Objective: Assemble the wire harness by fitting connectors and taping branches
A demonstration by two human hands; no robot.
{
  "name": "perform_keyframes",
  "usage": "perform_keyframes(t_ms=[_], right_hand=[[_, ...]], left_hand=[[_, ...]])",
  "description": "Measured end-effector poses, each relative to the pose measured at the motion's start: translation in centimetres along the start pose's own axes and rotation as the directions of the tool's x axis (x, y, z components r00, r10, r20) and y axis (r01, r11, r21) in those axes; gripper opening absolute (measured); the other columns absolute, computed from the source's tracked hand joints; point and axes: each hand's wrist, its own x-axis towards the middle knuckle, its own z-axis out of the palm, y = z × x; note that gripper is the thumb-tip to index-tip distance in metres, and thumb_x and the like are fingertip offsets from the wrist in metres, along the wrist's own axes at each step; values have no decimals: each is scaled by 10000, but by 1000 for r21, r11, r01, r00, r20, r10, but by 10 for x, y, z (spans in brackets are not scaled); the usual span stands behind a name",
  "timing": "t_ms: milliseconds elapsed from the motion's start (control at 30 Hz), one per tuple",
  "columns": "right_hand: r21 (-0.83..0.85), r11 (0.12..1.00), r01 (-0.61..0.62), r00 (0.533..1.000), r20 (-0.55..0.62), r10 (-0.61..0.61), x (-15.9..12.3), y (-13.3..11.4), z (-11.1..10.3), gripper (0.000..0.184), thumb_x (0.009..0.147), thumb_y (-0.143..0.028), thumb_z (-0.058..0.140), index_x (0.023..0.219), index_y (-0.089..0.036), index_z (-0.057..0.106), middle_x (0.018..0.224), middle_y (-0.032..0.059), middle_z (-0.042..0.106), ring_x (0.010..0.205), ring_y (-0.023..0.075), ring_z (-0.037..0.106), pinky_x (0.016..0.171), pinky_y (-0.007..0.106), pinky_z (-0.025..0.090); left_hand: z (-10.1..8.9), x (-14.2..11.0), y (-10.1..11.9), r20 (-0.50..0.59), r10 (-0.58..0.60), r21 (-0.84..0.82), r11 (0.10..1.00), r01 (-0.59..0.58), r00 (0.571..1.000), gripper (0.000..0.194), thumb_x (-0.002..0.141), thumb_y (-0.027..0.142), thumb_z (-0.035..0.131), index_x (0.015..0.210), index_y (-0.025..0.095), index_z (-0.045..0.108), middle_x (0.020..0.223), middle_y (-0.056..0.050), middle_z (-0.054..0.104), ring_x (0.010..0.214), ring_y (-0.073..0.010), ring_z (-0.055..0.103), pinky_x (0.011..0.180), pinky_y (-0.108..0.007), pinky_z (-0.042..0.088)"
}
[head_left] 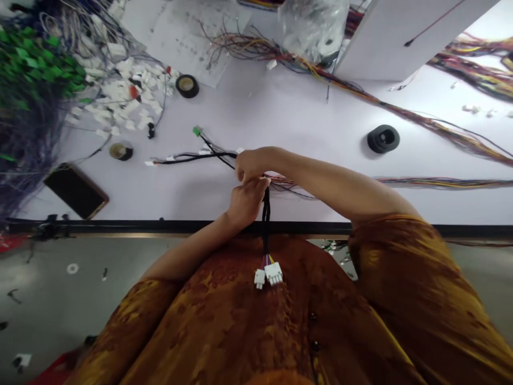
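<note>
Both hands meet on a wire harness (296, 182) near the front of the table. My left hand (247, 202) is closed around it from below. Just above, my right hand (256, 163) is bent over and closed on the same harness, its fingertips mostly hidden. Black-wrapped branches (192, 156) reach left, ending in small white plugs and a green connector (196, 131). Another black-wrapped branch (266, 219) hangs over the table edge toward me, with two white connectors (273, 273) at its end. Loose coloured wires run off to the right under my right forearm.
Rolls of black tape (187, 85) and a black ring-shaped object (383, 139) lie on the table. A phone (76, 191) rests at the left, below piled white connectors (124, 101) and green-ended wires (36, 61). A long wire bundle (360, 93) crosses the back, near a white upright panel (401, 43).
</note>
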Motion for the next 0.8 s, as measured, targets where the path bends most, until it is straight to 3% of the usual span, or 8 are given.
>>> perform_keyframes(t_ms=[100, 200, 400, 567, 667, 733, 800], right_hand=[[-40, 999, -19, 985, 172, 26, 5, -7, -3, 234, 798, -216, 658, 963, -103, 778, 662, -30, 671, 673, 116, 634, 738, 255, 455], [-87, 996, -19, 965, 258, 41, 4, -9, -5, 285, 814, -197, 643, 1060, -129, 770, 715, -28, 693, 702, 121, 649, 750, 259, 464], [-297, 954, -48, 916, 368, 161, 21, -17, 2, 142, 655, -32, 742, 779, -93, 775, 599, -25, 620, 775, 165, 636, 790, 285, 447], [-229, 972, -57, 911, 387, 145, 23, -19, 7, 183, 618, -5, 706, 754, -112, 767, 552, -48, 585, 670, 128, 581, 730, 271, 435], [-32, 998, -60, 956, 287, 67, 9, -8, -1, 211, 636, -76, 703, 830, -122, 774, 669, -23, 662, 674, 123, 577, 702, 257, 435], [144, 989, -46, 991, 129, 28, -7, 5, -5, 226, 650, -116, 694, 863, -129, 767, 740, -13, 685, 694, 120, 573, 691, 249, 433], [354, 934, -44, 996, -57, 69, -28, 19, -3, 228, 674, -150, 670, 890, -132, 744, 741, -11, 673, 674, 112, 555, 655, 241, 425]], left_hand=[[-1, -4, -2, 44, 18, 7, 1000, -19, 999, 355, 983, 108, 392, 1236, 196, 626, 1114, -87, 734, 996, -216, 703, 674, -283, 502], [1, -6, -4, 94, 38, -6, 999, -38, 995, 391, 956, 90, 407, 1288, 194, 585, 1214, -99, 705, 1065, -224, 685, 686, -291, 511], [-4, -7, -1, 215, 39, -4, 999, -39, 976, 369, 895, 48, 443, 1215, 168, 581, 1263, -91, 678, 1035, -234, 689, 701, -309, 509], [-7, -11, 2, 170, 32, -18, 999, -30, 985, 306, 912, 58, 433, 1157, 171, 580, 1183, -87, 697, 982, -224, 689, 655, -292, 474], [-4, -16, -2, 93, 89, -55, 995, -84, 992, 288, 895, 45, 436, 1114, 168, 575, 1161, -89, 688, 939, -215, 678, 607, -283, 447], [1, -17, -8, -5, 137, -99, 986, -137, 991, 265, 884, 41, 444, 1077, 170, 572, 1170, -95, 670, 903, -205, 663, 599, -282, 440], [9, -15, -17, -148, 164, -197, 961, -191, 975, 197, 903, 71, 457, 1022, 179, 572, 1145, -92, 656, 896, -193, 647, 640, -281, 457]])
